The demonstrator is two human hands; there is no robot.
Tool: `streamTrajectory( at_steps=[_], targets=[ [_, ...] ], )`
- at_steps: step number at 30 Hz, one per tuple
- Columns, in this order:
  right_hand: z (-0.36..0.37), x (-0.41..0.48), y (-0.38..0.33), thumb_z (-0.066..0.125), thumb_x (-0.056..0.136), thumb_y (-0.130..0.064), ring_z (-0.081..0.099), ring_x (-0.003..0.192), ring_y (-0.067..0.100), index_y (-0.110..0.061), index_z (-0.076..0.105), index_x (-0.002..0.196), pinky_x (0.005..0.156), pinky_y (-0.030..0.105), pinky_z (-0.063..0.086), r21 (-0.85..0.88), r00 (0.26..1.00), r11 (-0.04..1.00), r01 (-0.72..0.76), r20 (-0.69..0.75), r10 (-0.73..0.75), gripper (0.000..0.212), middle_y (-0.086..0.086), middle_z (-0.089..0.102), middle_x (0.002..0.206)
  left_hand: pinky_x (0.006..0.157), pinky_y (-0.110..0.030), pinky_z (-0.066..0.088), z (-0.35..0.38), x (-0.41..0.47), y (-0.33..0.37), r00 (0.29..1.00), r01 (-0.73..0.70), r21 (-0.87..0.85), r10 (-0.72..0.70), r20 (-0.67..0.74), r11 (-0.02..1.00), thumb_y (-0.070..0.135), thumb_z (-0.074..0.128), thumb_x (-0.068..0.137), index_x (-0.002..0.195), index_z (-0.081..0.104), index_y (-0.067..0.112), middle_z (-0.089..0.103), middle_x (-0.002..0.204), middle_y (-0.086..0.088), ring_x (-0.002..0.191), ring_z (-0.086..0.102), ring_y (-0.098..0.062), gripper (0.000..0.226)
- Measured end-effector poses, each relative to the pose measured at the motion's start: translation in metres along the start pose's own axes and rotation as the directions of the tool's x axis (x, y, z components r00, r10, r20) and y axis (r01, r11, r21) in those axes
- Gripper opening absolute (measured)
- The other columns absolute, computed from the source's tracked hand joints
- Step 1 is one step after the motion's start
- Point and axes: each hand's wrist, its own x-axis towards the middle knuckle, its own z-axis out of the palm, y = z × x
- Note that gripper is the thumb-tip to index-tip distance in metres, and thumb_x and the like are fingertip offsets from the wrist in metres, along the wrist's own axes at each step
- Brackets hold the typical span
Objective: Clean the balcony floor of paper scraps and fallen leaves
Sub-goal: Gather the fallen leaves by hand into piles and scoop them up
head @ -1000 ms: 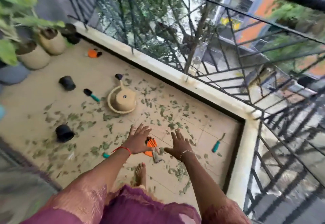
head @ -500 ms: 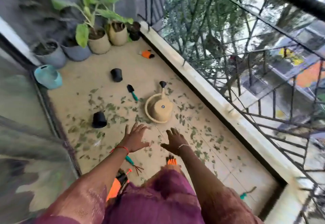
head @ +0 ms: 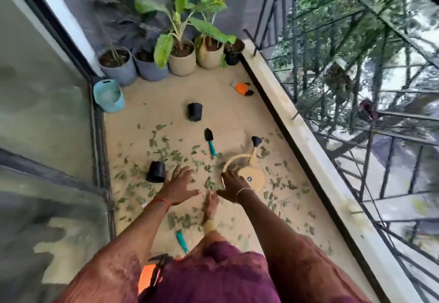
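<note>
Several green fallen leaves [head: 175,156] lie scattered over the beige balcony floor [head: 166,103], thickest across its middle. My left hand [head: 178,185] is stretched out above the floor with fingers spread, holding nothing, beside a toppled black pot [head: 156,171]. My right hand [head: 231,183] reaches out with relaxed fingers over the rim of a beige watering can [head: 247,172] lying on the floor; whether it touches the can is unclear. My bare foot [head: 210,207] stands between the hands.
Potted plants [head: 181,57] line the far wall, with a teal container [head: 108,95] at the left. Another black pot [head: 194,111], a teal-handled trowel [head: 211,142], an orange-and-black item [head: 242,88] and a teal tool [head: 181,241] lie about. Glass door left, parapet and railing [head: 308,141] right.
The view has swung left along the balcony toward the plants. Both hands stay outstretched and empty, now nearer the watering can and the toppled black pot.
</note>
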Motion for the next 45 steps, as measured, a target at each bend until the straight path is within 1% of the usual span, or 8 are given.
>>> streamTrajectory(
  at_steps=[6,11,17,24,30,34,38,45],
  targets=[
    [-0.08,0.102,0.007,0.051,0.091,-0.044,0.021,0.138,0.034,-0.006,0.025,0.143,0.11,0.044,0.028,0.002,0.998,0.999,0.042,0.056,-0.042,0.069,0.017,0.02,0.151,0.114,-0.037,0.001,-0.083,0.079,0.009,0.998,0.06,-0.009,-0.06,0.024,0.998,0.046,0.052,0.093,0.151,0.01,0.01,0.004,0.16,-0.004,0.147,-0.001,-0.02,0.08],
    [-0.14,0.162,0.016,0.051,0.091,-0.041,0.019,0.139,0.031,-0.006,0.027,0.142,0.109,0.041,0.027,-0.019,0.995,0.995,0.093,0.021,-0.093,0.066,0.018,0.02,0.15,0.114,-0.048,-0.007,-0.134,0.141,0.014,0.997,0.075,0.045,-0.075,-0.004,0.996,0.056,0.05,0.089,0.152,0.008,0.017,-0.001,0.16,0.002,0.147,-0.007,-0.02,0.085],
    [-0.19,0.229,0.026,0.053,0.09,-0.04,0.017,0.14,0.029,-0.006,0.028,0.141,0.109,0.042,0.027,-0.023,0.989,0.989,0.147,0.029,-0.147,0.067,0.016,0.015,0.153,0.114,-0.049,-0.01,-0.181,0.209,0.011,0.996,0.088,0.038,-0.088,0.007,0.995,0.056,0.049,0.089,0.153,0.005,0.019,-0.003,0.16,0.002,0.146,-0.012,-0.018,0.086],
    [-0.244,0.337,0.021,0.051,0.091,-0.041,0.013,0.142,0.028,-0.007,0.021,0.145,0.113,0.043,0.022,-0.068,0.982,0.983,0.172,0.088,-0.166,0.071,0.015,0.014,0.154,0.115,-0.049,-0.011,-0.233,0.299,-0.028,0.994,0.112,-0.023,-0.112,-0.012,0.993,0.056,0.052,0.087,0.152,0.01,0.019,0.001,0.16,0.003,0.146,-0.011,-0.016,0.086],
    [-0.312,0.458,-0.017,0.051,0.091,-0.043,0.016,0.14,0.029,-0.007,0.021,0.146,0.112,0.041,0.023,-0.174,0.96,0.953,0.248,0.173,-0.218,0.072,0.016,0.016,0.153,0.116,-0.047,-0.008,-0.301,0.387,-0.08,0.974,0.218,-0.123,-0.224,-0.034,0.968,0.057,0.049,0.089,0.152,0.01,0.016,0.002,0.16,0.002,0.147,-0.009,-0.016,0.085],
    [-0.362,0.528,-0.061,0.054,0.09,-0.042,0.022,0.138,0.029,-0.007,0.032,0.142,0.11,0.039,0.026,-0.236,0.912,0.891,0.387,0.239,-0.333,0.066,0.014,0.02,0.151,0.115,-0.048,-0.006,-0.351,0.418,-0.116,0.937,0.322,-0.226,-0.343,-0.063,0.92,0.056,0.047,0.09,0.152,0.008,0.016,0.002,0.16,0.002,0.147,-0.007,-0.018,0.083],
    [-0.407,0.585,-0.109,0.046,0.094,-0.038,0.008,0.143,0.026,-0.007,0.016,0.147,0.114,0.04,0.017,-0.31,0.842,0.791,0.528,0.317,-0.437,0.068,0.015,0.008,0.155,0.116,-0.046,-0.003,-0.386,0.434,-0.145,0.887,0.406,-0.245,-0.444,-0.126,0.88,0.059,0.047,0.089,0.152,0.009,0.016,0.005,0.16,0.002,0.147,-0.004,-0.018,0.085],
    [-0.449,0.654,-0.179,0.045,0.095,-0.042,0.006,0.143,0.027,-0.007,0.014,0.148,0.114,0.041,0.016,-0.431,0.692,0.542,0.722,0.478,-0.542,0.071,0.014,0.007,0.156,0.115,-0.048,-0.007,-0.419,0.448,-0.171,0.737,0.555,-0.468,-0.667,-0.108,0.688,0.059,0.047,0.089,0.152,0.01,0.014,0.004,0.16,0.0,0.147,-0.008,-0.018,0.086]
  ],
)
